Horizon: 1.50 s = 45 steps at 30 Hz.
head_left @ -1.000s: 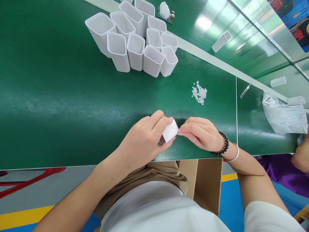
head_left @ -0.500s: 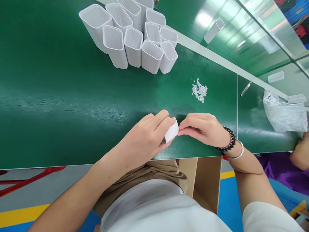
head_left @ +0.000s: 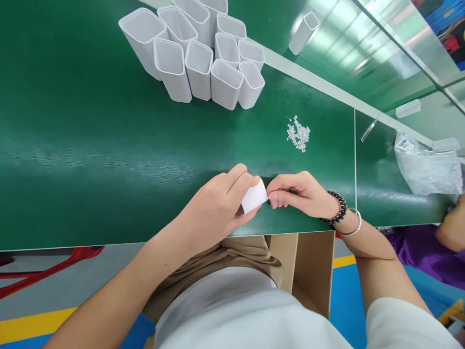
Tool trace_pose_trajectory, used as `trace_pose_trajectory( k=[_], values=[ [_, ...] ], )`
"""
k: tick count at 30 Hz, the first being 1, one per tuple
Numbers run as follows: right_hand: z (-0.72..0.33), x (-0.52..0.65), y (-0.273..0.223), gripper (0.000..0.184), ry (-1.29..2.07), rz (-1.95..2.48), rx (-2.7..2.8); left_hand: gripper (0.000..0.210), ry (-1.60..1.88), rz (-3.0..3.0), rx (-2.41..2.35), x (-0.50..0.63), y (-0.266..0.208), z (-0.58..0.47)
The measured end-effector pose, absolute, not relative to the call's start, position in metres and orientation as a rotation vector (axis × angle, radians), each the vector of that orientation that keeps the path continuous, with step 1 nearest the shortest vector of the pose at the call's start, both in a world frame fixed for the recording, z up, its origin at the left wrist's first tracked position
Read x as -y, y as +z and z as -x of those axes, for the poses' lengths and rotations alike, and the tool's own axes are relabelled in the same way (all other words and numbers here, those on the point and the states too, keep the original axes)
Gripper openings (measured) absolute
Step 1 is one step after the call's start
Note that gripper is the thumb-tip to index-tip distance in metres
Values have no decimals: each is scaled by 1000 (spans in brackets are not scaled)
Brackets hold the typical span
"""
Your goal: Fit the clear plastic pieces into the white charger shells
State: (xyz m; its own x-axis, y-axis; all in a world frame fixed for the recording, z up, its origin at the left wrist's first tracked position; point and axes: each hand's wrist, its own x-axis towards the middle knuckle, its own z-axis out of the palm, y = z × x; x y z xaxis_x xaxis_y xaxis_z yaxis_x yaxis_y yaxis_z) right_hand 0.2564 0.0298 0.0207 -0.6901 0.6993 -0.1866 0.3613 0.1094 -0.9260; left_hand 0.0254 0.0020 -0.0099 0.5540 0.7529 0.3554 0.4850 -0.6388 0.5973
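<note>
Housing (head_left: pixel 255 198), probably light, stiff and slick, best gripped by its sides, is above the bench (head_left: pixel 109 203) in our left hand (head_left: pixel 223 206), fingers wrapped round, our right hand (head_left: pixel 301 194), fingertips pressed together, at its corner.

Looks forward and steeply down from the wearer's head, above and behind the left hand (head_left: pixel 228 201) and right hand (head_left: pixel 300 196). Takes in both from close by, near mid-frame. Reaches past the left hand to white containers (head_left: pixel 198 77), out beyond the right hand to a plastic bag (head_left: pixel 426 167), and back below both to the wearer's pale shirt (head_left: pixel 240 310).
</note>
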Motion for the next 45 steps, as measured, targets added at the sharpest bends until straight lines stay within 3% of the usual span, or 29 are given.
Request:
trace_pose_trajectory(
  k=[21, 28, 37, 45],
  values=[
    [-246, -10, 23, 13, 1230, 1145, 2152, 26, 845, -2470, -1001, -4, -9, -28],
    [-253, -14, 18, 13, 1364, 1058, 2135, 29, 816, -2398, -1011, -1, -13, -26],
    [-252, -13, 16, 10, 1274, 1061, 2178, 30, 821, -2401, -1015, -1, -13, -24],
    [-258, -20, 10, 12, 1492, 976, 2103, 29, 813, -2401, -1011, -1, -12, -25]
  ],
)
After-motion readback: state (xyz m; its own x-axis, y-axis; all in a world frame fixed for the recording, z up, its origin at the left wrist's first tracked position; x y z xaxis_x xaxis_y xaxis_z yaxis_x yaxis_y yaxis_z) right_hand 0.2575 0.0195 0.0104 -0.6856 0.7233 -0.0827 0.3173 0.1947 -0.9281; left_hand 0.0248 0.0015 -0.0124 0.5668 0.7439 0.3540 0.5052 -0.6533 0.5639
